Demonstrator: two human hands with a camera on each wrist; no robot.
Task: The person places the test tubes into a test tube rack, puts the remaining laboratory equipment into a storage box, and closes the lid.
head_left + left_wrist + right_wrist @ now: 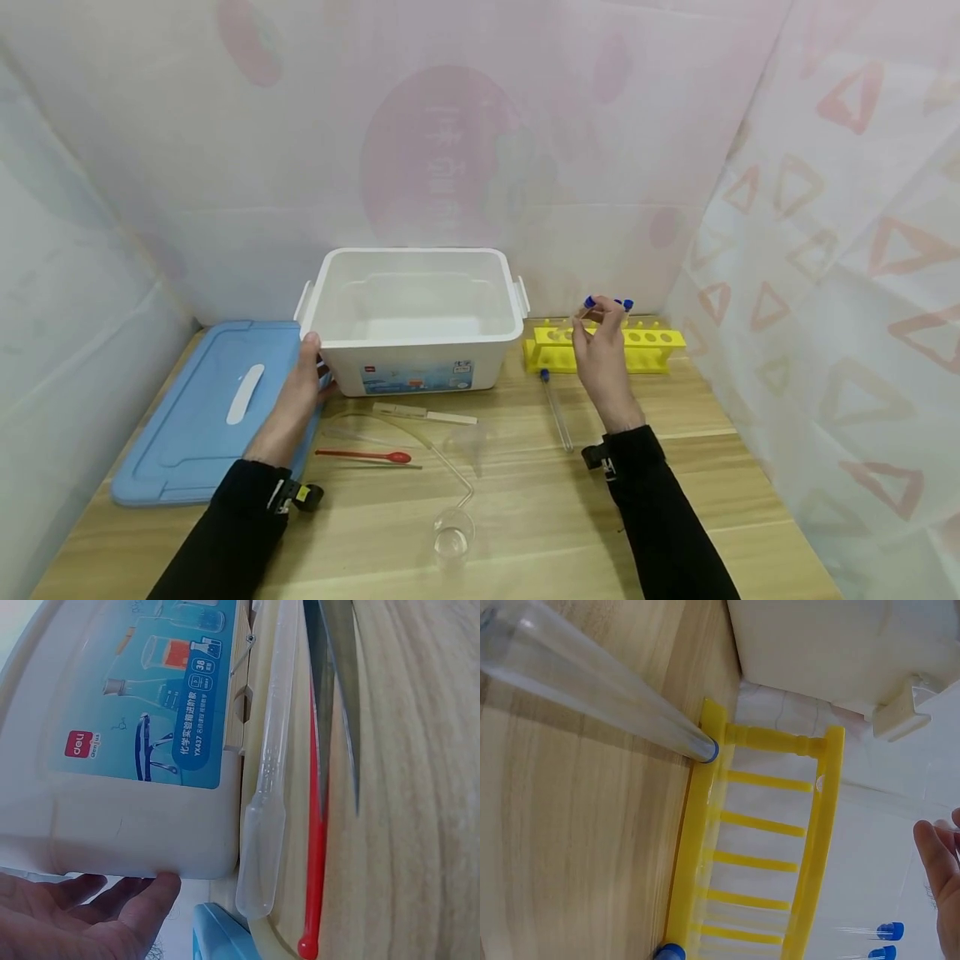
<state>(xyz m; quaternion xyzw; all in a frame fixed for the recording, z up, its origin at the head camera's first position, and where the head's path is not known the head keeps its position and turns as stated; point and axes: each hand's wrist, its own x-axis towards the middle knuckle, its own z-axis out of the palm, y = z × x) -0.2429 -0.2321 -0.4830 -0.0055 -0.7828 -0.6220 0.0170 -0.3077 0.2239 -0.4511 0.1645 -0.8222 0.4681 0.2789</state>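
Observation:
In the head view my right hand (603,371) pinches a clear test tube with a blue cap (589,302) over the left part of the yellow test tube rack (542,360). The right wrist view shows this test tube (881,796) reaching from the fingers to a hole in the rack's top bar. Two more blue-capped tubes (889,931) stand in the rack's other end. My left hand (296,392) touches the left front corner of a white plastic bin (412,367), its fingertips (161,889) against the side wall.
A capped test tube (557,412) lies before the rack. Left lies a blue lid (187,433). Before the bin are a clamp (425,414), a dropper pipette (262,855), a red spoon (393,457), tweezers (324,735), a funnel (476,446), a bent glass tube (453,473) and a beaker (453,543).

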